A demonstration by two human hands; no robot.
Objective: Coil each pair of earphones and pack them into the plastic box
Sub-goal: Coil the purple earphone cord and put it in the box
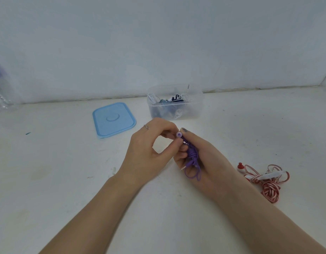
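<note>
A pale, scuffed worktop [57, 180] runs back to a plain bluish wall. At 12 o'clock from the hands stands the clear box [175, 102], open, with several coiled earphones already inside; its blue lid [113, 119] lies flat at about 10 o'clock, just beside it. At 3 o'clock, apart from the hands, a red-and-white pair [266, 180] lies loose and uncoiled on the worktop.

The purple earphones [192, 154] are bundled in the middle of the view, above the worktop. The cord looks light, thin and limp, so I judge it will spring loose unless the bundle is pinched across its wraps; the buds and plug are the only stiff parts to take hold of.

The right hand [204, 158] is curled round the bundle, with the plug and a loop hanging out below. The left hand [149, 149] has thumb and forefinger nipped on a purple bud [179, 134] at the top of the bundle, other fingers bent.
</note>
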